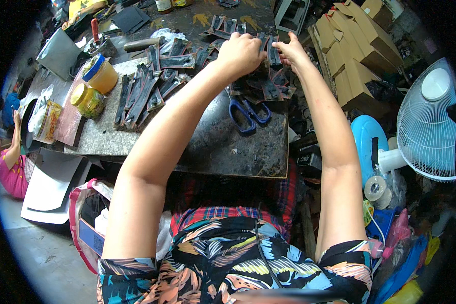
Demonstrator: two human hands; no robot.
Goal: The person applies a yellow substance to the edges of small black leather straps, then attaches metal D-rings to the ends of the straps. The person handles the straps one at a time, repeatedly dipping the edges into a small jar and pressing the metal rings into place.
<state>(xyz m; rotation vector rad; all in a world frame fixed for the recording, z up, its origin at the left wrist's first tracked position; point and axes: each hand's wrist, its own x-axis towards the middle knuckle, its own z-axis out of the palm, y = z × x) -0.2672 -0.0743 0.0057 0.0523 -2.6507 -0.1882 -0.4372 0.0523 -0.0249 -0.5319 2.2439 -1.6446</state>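
- Head view: the left hand [244,52] is curled into a fist on a dark leather strip [274,53] at the far right of the worktable [223,147]; the right hand [291,50] pinches the same strip from the right.
- Risk, as I judge it: the loose dark pieces [258,86] piled beneath could slide off the right edge if a forearm brushes them; the blue scissors [248,112] lie near.
- Surface: dark, stained slab, with yellow jars [93,86] at left.
- Room: cluttered workshop, cardboard boxes [359,45] far right, a white fan [428,121] at right.
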